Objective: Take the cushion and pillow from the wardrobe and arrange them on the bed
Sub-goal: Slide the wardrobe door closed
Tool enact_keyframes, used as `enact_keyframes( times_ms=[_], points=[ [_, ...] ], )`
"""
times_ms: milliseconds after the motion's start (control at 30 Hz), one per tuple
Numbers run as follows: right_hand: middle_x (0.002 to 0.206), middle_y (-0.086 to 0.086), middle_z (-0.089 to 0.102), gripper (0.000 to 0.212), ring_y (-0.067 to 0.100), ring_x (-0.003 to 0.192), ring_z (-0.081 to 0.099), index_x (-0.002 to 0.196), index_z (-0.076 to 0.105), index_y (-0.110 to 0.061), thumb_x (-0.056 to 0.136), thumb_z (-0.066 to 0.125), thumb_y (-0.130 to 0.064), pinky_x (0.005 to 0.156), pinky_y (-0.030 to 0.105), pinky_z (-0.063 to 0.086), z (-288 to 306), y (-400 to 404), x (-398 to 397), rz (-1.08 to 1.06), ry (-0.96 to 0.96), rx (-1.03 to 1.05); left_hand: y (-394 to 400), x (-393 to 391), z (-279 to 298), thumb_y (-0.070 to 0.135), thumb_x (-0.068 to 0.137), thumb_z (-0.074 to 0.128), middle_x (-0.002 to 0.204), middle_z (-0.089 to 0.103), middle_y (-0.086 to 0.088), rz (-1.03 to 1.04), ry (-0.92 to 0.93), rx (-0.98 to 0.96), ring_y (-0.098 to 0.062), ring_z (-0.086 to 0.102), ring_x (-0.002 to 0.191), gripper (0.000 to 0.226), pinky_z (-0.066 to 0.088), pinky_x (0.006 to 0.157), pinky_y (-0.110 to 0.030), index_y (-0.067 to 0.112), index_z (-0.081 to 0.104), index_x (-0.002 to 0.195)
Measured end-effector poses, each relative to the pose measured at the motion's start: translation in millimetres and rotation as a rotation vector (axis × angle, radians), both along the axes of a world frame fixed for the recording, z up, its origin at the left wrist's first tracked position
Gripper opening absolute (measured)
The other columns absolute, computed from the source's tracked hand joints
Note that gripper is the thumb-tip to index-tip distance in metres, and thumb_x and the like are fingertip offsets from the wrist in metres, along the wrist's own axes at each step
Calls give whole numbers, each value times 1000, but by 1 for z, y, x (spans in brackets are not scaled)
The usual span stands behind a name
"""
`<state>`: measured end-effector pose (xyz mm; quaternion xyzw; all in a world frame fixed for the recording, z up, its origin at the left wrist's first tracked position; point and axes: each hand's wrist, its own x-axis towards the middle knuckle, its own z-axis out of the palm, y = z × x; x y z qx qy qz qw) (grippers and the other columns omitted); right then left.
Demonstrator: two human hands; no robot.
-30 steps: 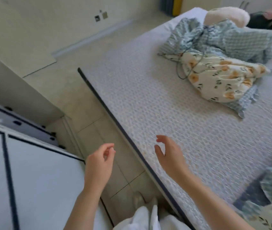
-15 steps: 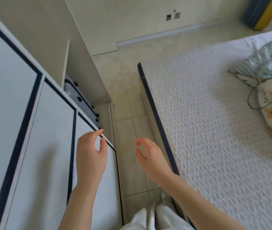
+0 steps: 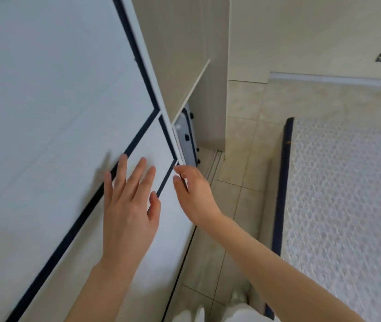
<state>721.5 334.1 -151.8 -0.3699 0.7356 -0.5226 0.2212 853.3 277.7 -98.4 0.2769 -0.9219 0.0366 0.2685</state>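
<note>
A white wardrobe door (image 3: 45, 112) with dark blue trim fills the left of the head view. My left hand (image 3: 129, 205) lies flat on the door face, fingers spread. My right hand (image 3: 192, 194) curls its fingers around the door's right edge. The bed (image 3: 347, 194), covered in a white textured sheet with a dark blue border, lies at the right. No cushion or pillow shows.
Behind the door's edge the wardrobe interior shows a beige shelf (image 3: 192, 89) and a grey suitcase (image 3: 185, 138) standing below it. A strip of beige tiled floor (image 3: 243, 159) runs between wardrobe and bed. White trouser legs (image 3: 238, 312) are at the bottom.
My view has swung left from the bed to the wardrobe. My left hand has opened flat onto the door and my right hand has reached the door's edge.
</note>
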Motion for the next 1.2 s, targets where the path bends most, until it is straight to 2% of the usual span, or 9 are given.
enact_keyframes(
  times_ms=[67,100,233,367,500,633,833,1033,1200],
  points=[
    [139,-1,47,42,1,111,46,138,43,-17,101,38,-35,88,6,33,7,-20,-5,41,-28,-19,-5,5,4,9,91,51,149,49,-11,45,0,-94,-33,22,149,42,10,121,-55,3,60,132],
    [143,-2,43,45,1,114,44,142,39,-17,101,36,-37,89,5,32,10,-30,-6,51,-44,-25,-8,9,5,9,91,51,150,47,-11,70,1,-148,-34,21,149,43,7,120,-56,4,59,133],
    [158,-1,20,58,11,142,22,151,18,-18,101,32,-44,105,19,20,24,-63,-3,107,-111,-75,-14,28,8,9,91,48,157,37,-9,273,-55,-310,-36,17,150,50,-1,118,-60,11,52,141],
    [162,-1,-7,70,8,146,-5,153,-3,-19,99,29,-50,112,20,3,29,-85,12,170,-149,-106,-18,35,0,18,96,48,165,16,-4,466,-232,-429,-30,3,153,62,-11,118,-53,17,28,155],
    [159,2,-24,78,12,145,-19,150,-16,-15,98,28,-52,120,39,0,29,-95,25,190,-169,-101,-27,34,-12,29,101,53,166,12,0,571,-338,-573,-28,-3,152,67,-13,118,-53,24,18,157],
    [157,2,-27,77,14,144,-22,149,-20,-15,99,28,-50,120,44,1,27,-98,23,190,-174,-124,-36,32,-18,33,99,57,166,9,1,603,-380,-646,-29,-4,152,70,-11,118,-55,28,18,157],
    [157,-6,-27,75,10,144,-23,149,-19,-21,98,28,-52,117,32,-4,23,-104,9,181,-207,-135,-45,16,-23,36,100,53,166,8,1,608,-405,-680,-29,-4,152,67,-11,118,-56,28,18,157],
    [158,-6,-26,74,8,143,-24,150,-18,-21,99,26,-52,118,34,-6,21,-117,-17,170,-196,-130,-59,-8,-26,37,100,53,167,7,0,594,-403,-706,-30,-4,152,69,-10,118,-56,27,17,157],
    [158,-12,-24,75,5,144,-19,151,-16,-27,97,27,-56,112,25,-4,19,-128,-45,157,-225,-129,-69,-37,-25,36,102,48,166,10,-1,579,-385,-716,-30,-3,152,64,-9,119,-56,26,17,157]
  ],
)
